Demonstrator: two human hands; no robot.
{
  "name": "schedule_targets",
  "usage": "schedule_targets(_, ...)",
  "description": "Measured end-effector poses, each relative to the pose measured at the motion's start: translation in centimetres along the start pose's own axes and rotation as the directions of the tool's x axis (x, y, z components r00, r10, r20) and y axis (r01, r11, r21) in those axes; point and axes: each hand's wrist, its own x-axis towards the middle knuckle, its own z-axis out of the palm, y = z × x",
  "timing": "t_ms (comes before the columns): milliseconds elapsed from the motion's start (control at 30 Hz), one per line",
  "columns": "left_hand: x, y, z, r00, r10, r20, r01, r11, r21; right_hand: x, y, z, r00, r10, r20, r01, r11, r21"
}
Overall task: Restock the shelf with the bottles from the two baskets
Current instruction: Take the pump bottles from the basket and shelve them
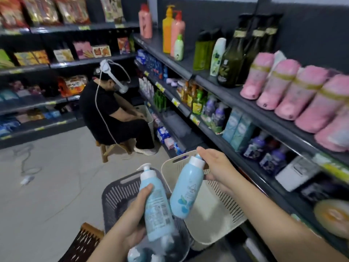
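Two pale blue bottles are held above the baskets, in front of the shelf (186, 67) on the right.

The pump bottle (157, 201) has a white pump head and shows a printed back label. It stands near upright over the dark basket (115, 191). The capped bottle (186, 191) has a white cap and a blue flower print. It tilts, base toward the pump bottle, over the cream basket (217, 210). Whether the two bottles touch cannot be told.

The left hand (132, 220) is wrapped around the pump bottle's lower body, thumb up its side. The right hand (217, 167) grips the capped bottle at its neck, forearm reaching in from the lower right.

More pale blue bottles lie blurred in the dark basket. A seated person (105, 110) in black sits farther along the aisle.
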Motion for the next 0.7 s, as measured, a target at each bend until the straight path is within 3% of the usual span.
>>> schedule_targets(100, 0.1, 0.3, 3.1, 0.990, -0.036, 0.133, 0.026, 0.997, 0.076, -2.6, -0.7, -1.9, 0.973, 0.006, -0.230, -0.001, 1.000, 0.026)
schedule_targets(233, -0.6, -1.1, 7.5, 0.948, -0.110, 0.300, 0.046, 0.976, 0.214, -6.1, 0.4, -4.8, 0.868, 0.038, -0.495, -0.013, 0.998, 0.055)
schedule_targets(367, -2.0, -4.5, 11.7, 0.883, -0.199, 0.425, 0.044, 0.937, 0.348, -12.0, 1.3, -6.7, 0.854, 0.069, -0.516, 0.031, 0.983, 0.182)
schedule_targets(500, -3.9, -7.7, 16.1, 0.773, -0.295, 0.561, 0.026, 0.900, 0.436, -19.3, 2.6, -10.2, 0.842, 0.105, -0.529, 0.031, 0.970, 0.241)
schedule_targets(700, -8.3, -12.7, 23.3, 0.649, -0.328, 0.686, -0.138, 0.836, 0.531, -29.9, 2.9, -16.7, 0.665, 0.049, -0.745, 0.190, 0.954, 0.233)
